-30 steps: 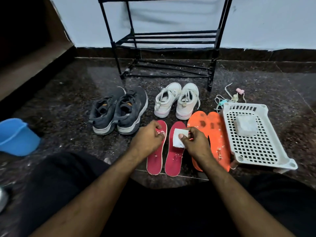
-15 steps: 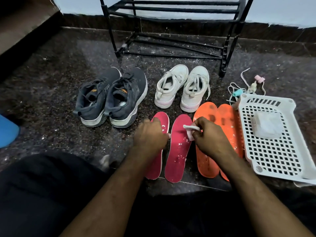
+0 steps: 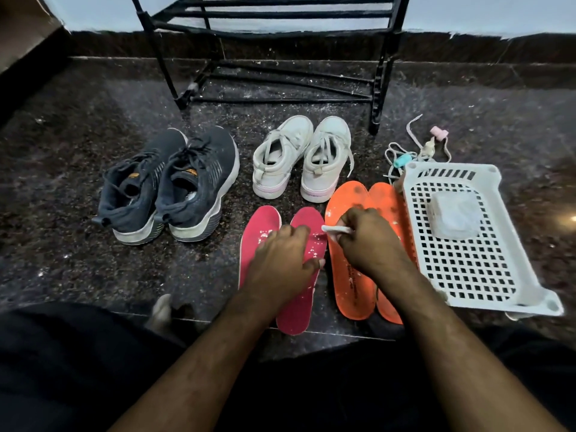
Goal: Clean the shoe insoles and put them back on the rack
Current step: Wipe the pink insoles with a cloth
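While the person sits on the dark speckled floor (image 3: 78, 251), both hands work over two pink insoles (image 3: 260, 232) lying side by side in the near middle of the scene. The left hand (image 3: 280, 266) rests across the two insoles with its fingers bent down onto them, the thumb at the right edge of the right-hand one; whether it grips or only presses cannot be told. The right hand (image 3: 371, 241) pinches a small folded white wipe (image 3: 335, 229) in curled fingers, its tip just at the upper right edge of that same insole. White flecks dot the pink surface beside the hands. Just right of them lie two orange insoles (image 3: 349, 285), overlapping along their length and partly under the right wrist. Against these on the right sits a white perforated plastic basket (image 3: 467, 272) holding a clear packet (image 3: 453, 216). Beyond its far left corner lies a tangle of white laces (image 3: 411, 132) with small pink and teal pieces. Farther off stand a pair of white sneakers (image 3: 299, 157) and, to their left, a pair of dark grey sneakers (image 3: 168, 182), heels toward the person. A black metal shoe rack (image 3: 280, 14) stands at the far wall.
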The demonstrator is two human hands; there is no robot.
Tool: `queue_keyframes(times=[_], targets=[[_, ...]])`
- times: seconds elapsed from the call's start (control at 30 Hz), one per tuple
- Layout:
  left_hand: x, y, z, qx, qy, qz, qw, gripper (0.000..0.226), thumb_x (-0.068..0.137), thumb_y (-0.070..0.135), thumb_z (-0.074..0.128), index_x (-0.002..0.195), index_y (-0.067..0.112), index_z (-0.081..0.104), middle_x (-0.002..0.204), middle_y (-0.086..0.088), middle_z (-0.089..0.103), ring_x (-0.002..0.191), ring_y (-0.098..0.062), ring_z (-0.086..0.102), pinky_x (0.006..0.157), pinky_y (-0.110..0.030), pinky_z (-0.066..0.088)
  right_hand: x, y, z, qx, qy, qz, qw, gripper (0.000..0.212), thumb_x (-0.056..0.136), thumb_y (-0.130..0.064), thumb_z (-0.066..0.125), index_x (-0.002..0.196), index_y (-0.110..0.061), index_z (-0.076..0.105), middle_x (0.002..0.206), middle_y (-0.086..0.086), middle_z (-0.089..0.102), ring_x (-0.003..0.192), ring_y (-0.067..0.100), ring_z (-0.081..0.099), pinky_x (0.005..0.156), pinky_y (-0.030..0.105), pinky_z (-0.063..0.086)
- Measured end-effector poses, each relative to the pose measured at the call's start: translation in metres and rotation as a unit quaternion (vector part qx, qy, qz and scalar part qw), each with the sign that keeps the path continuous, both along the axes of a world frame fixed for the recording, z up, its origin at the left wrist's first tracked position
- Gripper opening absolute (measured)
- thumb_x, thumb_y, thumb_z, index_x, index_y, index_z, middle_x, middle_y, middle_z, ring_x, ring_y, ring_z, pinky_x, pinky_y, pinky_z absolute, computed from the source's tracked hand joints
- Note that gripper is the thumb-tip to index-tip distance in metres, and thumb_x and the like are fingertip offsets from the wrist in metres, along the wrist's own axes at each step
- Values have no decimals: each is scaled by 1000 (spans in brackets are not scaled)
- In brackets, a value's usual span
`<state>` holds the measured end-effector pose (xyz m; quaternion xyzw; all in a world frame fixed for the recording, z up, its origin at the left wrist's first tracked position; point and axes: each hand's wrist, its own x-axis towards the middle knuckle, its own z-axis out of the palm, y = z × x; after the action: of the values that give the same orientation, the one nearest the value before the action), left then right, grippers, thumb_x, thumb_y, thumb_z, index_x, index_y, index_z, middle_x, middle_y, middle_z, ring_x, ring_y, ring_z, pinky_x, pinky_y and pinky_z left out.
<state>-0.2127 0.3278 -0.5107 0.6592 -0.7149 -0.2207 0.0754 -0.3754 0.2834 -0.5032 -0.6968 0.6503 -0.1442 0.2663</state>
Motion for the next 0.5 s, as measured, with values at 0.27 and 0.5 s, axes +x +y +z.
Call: queue_keyframes(times=[0.27, 0.5], targets=[[-28, 12, 0, -37, 25, -58, 997, 63, 95, 50, 57, 147, 16, 42, 135, -7, 54, 122, -30, 50, 100, -44, 41, -21, 9, 8, -20, 74, -73, 994, 25, 89, -30, 66, 112, -20, 63, 114, 14, 55, 103, 37, 58, 87, 44, 51], [-87, 19, -15, -55, 123, -76, 988, 69, 84, 32, 53, 150, 17, 39, 130, -9, 62, 122, -31, 55, 98, -46, 46, -48, 11, 3, 17, 74, -138, 987, 25, 91, -20, 57, 113, -8, 59, 108, 16, 66, 103, 34, 63, 83, 37, 49]])
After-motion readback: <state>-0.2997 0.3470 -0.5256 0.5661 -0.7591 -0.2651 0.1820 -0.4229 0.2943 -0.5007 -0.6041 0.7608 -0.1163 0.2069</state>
